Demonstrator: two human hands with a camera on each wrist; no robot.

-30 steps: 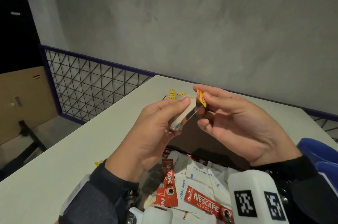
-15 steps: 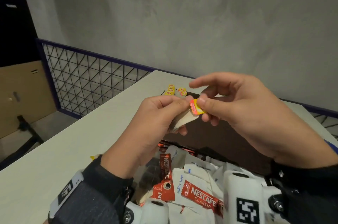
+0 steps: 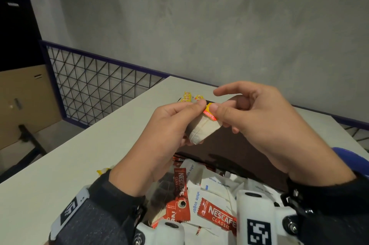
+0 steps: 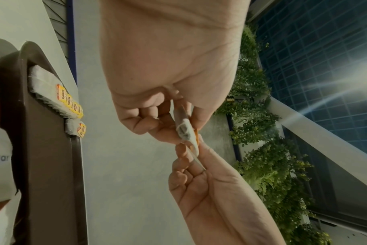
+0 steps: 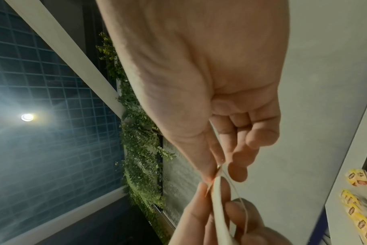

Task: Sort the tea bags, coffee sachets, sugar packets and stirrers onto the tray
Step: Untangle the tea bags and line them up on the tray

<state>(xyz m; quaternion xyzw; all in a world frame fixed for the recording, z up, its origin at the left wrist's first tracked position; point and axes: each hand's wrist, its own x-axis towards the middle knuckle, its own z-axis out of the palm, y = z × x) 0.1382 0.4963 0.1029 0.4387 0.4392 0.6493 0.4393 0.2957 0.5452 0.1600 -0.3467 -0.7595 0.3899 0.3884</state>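
A white tea bag [image 3: 202, 129] is held up above the brown tray [image 3: 235, 150], long axis tilted. The left hand [image 3: 169, 124] grips its body; the right hand [image 3: 257, 122] pinches its red-yellow tag [image 3: 209, 112]. Tea bags already placed [image 3: 188, 97] lie at the tray's far-left corner, beyond the left hand.

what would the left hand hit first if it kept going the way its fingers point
Probably the right hand: the left hand holds the tea bag, and its fingertips already meet the right thumb at the tag. Past that lies the tray, though depth is unclear.
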